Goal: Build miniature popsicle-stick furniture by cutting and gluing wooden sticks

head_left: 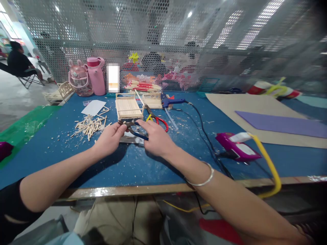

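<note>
My right hand grips a pair of pliers with dark blue handles, jaws pointing left. At those jaws, the thumb and fingers of my left hand are pinched together; what is between them is too small to make out. Just beyond the hands stands a small wooden stick model with a slatted surface and rails. A red-handled tool lies right of it. To the left of my hands is a loose pile of short cut wooden sticks, with a white paper piece behind it.
A blue glue gun lies behind, its cord running right. Bundled red-tipped sticks, a pink bottle and a pink jar stand along the perforated metal screen. A purple hand-held device and purple sheet lie right.
</note>
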